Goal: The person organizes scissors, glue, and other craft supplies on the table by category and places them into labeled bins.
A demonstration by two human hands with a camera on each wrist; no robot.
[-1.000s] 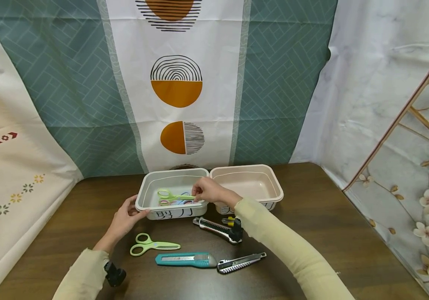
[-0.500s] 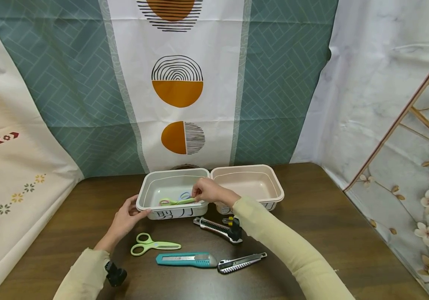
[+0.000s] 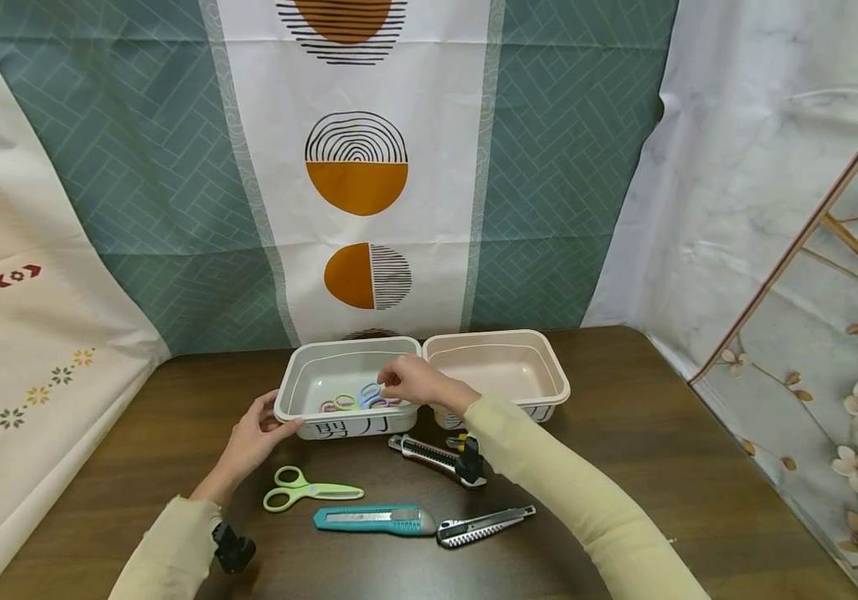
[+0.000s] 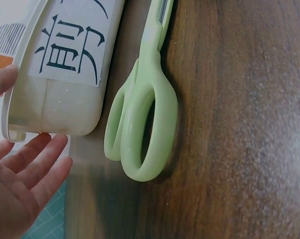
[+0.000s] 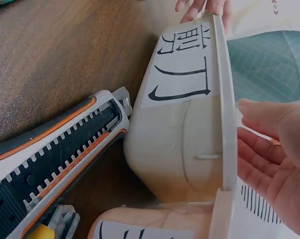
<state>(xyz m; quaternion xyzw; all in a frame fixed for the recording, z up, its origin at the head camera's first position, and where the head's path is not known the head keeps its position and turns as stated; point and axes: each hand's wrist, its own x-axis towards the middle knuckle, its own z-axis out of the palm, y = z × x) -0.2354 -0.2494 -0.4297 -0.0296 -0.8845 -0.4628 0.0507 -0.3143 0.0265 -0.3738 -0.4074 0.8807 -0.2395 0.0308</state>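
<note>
L hand touching gry bin, 1 of 2; R hand above. Both: fingers apart.

Green scissors let go inside grey bin, right hand's fingers emptied

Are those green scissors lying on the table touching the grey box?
Apart: the head view shows brown table between the green scissors and grey box.

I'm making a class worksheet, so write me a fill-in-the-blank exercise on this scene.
The scissors on the table are colored ____.
In the head view, ____ bins stand side by side.
The hand above the left bin is the person's ____ one.
The big cutter has stripes colored ____.
Missing words: green; two; right; orange.
</note>
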